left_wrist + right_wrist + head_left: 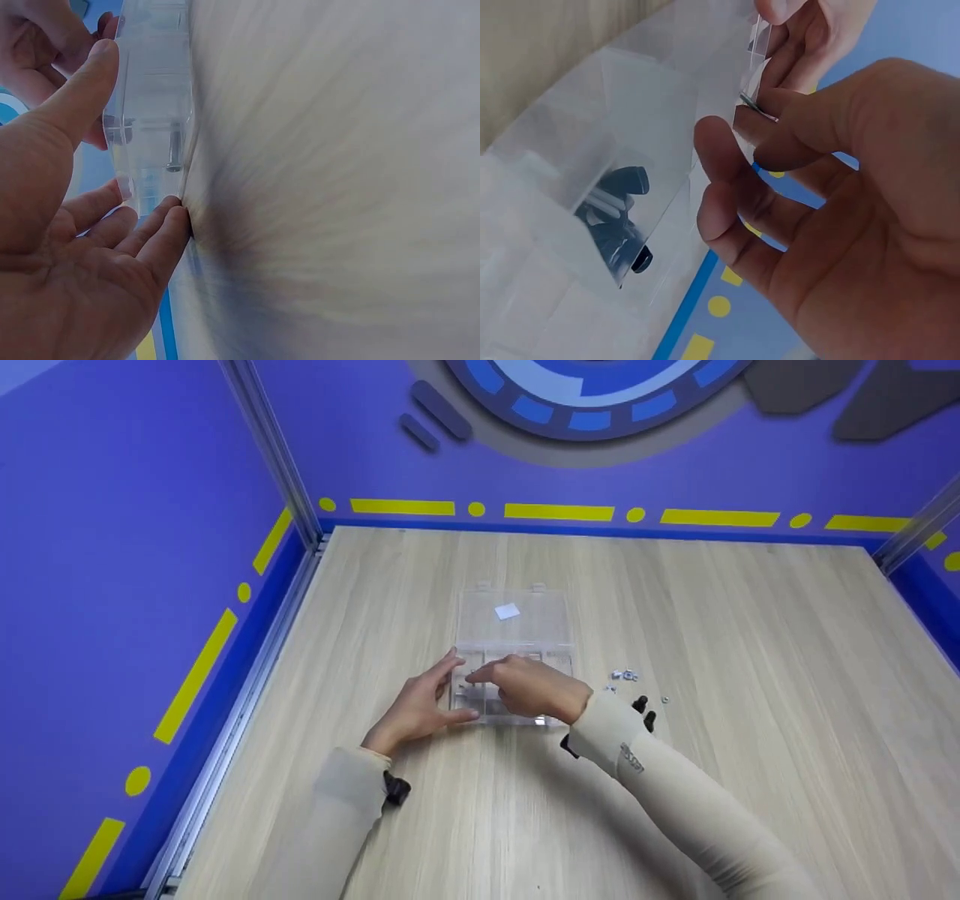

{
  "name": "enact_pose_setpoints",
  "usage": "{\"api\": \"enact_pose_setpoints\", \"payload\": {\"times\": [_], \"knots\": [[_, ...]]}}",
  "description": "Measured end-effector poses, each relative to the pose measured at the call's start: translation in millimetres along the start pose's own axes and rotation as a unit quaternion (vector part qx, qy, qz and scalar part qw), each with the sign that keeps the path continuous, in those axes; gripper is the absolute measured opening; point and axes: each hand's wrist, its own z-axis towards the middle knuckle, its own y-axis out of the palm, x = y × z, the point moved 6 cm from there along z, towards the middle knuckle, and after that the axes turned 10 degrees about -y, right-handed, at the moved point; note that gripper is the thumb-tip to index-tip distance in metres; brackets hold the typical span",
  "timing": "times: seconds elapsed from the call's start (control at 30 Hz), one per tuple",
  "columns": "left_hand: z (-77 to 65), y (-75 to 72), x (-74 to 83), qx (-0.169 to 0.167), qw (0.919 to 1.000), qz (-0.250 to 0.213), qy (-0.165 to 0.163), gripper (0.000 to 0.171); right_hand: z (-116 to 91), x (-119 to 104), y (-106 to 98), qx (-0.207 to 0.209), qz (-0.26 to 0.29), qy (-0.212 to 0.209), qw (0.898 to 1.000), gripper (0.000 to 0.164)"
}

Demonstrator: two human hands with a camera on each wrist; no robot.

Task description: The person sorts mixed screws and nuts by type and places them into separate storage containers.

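My left hand [420, 705] is spread, touching the clear box [470, 695] in the middle of the bench [735, 622]. My right hand [531, 686] reaches over it; I cannot tell if it pinches anything. Little metal bits [628, 676] lie to the right.

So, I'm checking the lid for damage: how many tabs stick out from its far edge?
2: the left tab is left of the middle of the lid, the right tab right of it. Nothing covers that edge.
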Motion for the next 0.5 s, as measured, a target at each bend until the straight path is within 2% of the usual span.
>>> {"api": "enact_pose_setpoints", "payload": {"times": [0.13,0.23,0.37,0.5], "knots": [[-0.2,0.3,0.0,-0.002,1.0,0.001,0.008,0.087,5,1,4,-0.027,0.002,0.017,0.999,0.058],[-1.3,0.4,0.6,-0.006,0.9999,0.002,0.014,0.086,10,1,6,-0.038,-0.002,0.022,0.999,0.05],[-1.7,-0.1,1.5,-0.005,0.9998,-0.003,0.02,0.086,15,1,6,-0.041,-0.006,0.019,0.999,0.04],[-1.3,-0.5,1.0,-0.002,0.9998,0.001,0.021,0.086,19,2,8,-0.045,-0.01,0.022,0.999,0.037]]}}
